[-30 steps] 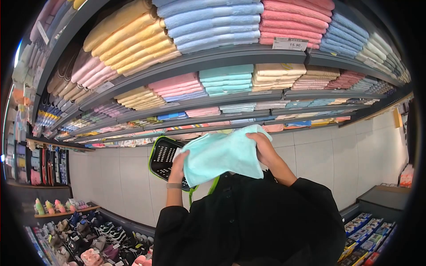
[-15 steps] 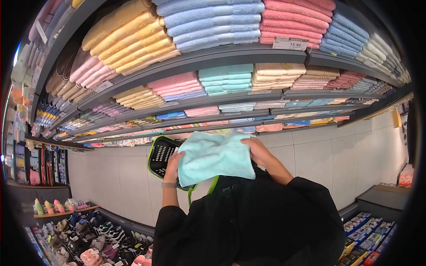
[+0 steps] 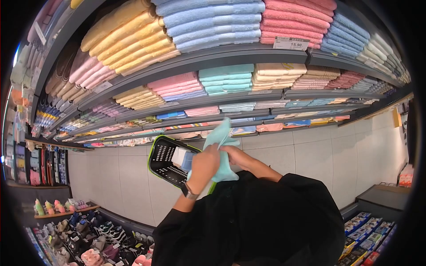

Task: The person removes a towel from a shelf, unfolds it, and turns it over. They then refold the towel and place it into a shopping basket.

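Note:
A pale turquoise towel (image 3: 220,137) is bunched and folded between both my hands in front of my chest. My left hand (image 3: 204,164), with a watch on its wrist, grips the towel from the left. Against it, my right hand (image 3: 234,156) holds the same towel from the right. Just behind them hangs a black shopping basket (image 3: 165,162) with a green rim, and a white and a blue folded item lie inside it.
Grey shelves (image 3: 222,55) stacked with folded towels in yellow, blue, pink, teal and cream fill the view ahead, with a price tag (image 3: 290,43) reading 15.90. The floor is pale tile. Slippers and shoes are displayed at lower left, boxed goods at lower right.
The towel was held spread out flat between my hands. My hands have come together and the towel is now folded and bunched, exposing the basket's contents.

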`<state>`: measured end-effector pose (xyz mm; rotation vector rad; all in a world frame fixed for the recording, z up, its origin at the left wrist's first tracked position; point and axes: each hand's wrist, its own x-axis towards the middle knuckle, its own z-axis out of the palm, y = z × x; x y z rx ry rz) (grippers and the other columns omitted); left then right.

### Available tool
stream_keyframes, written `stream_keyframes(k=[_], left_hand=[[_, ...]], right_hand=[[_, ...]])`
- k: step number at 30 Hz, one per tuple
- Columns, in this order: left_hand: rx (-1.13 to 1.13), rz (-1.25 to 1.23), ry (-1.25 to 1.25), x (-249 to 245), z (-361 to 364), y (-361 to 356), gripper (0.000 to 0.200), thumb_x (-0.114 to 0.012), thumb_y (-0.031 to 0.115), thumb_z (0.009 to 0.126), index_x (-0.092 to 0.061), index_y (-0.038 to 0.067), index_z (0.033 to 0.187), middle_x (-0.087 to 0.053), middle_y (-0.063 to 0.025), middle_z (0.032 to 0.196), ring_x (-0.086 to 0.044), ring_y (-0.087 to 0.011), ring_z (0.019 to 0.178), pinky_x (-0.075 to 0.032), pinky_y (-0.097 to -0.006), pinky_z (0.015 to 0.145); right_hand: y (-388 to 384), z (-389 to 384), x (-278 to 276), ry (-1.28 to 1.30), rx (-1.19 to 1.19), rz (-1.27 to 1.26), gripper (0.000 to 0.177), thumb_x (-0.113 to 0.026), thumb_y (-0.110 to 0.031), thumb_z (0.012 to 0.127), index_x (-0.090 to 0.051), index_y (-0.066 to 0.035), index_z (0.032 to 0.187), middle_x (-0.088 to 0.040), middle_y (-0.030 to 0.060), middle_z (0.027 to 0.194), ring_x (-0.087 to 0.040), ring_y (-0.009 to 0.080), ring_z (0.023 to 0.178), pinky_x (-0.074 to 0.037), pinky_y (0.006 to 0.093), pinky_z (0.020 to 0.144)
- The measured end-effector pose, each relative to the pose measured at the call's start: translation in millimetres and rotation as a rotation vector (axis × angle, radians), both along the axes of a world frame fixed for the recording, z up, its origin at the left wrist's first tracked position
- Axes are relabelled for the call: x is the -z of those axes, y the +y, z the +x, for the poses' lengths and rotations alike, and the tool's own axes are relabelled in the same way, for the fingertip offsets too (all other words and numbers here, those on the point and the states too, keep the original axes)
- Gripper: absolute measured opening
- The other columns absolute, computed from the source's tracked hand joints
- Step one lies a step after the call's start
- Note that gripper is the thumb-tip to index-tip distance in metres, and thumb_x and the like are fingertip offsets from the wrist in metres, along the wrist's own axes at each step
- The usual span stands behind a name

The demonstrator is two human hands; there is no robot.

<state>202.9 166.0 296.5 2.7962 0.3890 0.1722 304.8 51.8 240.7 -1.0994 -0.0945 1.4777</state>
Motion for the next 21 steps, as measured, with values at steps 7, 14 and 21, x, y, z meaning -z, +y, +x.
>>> stream_keyframes(k=[7,14,21], left_hand=[[0.097,-0.051,-0.030,-6,-8,-23,0.038,-0.057,0.003,0.075,-0.055,0.001,0.113,-0.057,-0.0158,0.102,-0.060,-0.0303,0.081,-0.051,-0.0391,0.067],[-0.013,0.033,-0.146,12,-18,-12,0.049,-0.059,0.000,0.069,-0.054,0.002,0.118,-0.054,-0.0172,0.108,-0.055,-0.0337,0.093,-0.048,-0.0420,0.077],[0.041,-0.299,-0.108,60,-43,9,0.042,-0.055,0.001,0.074,-0.055,0.000,0.116,-0.056,-0.0161,0.108,-0.056,-0.0307,0.096,-0.048,-0.0378,0.081]], right_hand=[[-2,-3,9,0.256,0.253,0.185,0.052,-0.054,-0.038,0.093,-0.044,-0.004,0.130,-0.053,0.0097,0.124,-0.052,0.0235,0.116,-0.039,0.0425,0.098],[5,14,24,0.350,0.619,0.319,0.047,-0.055,-0.029,0.093,-0.043,-0.005,0.131,-0.052,0.0086,0.129,-0.048,0.0238,0.121,-0.037,0.0407,0.102],[-14,43,1,0.396,0.731,0.360,0.049,-0.056,-0.032,0.092,-0.043,-0.004,0.131,-0.053,0.0089,0.129,-0.048,0.0245,0.122,-0.035,0.0409,0.104]])
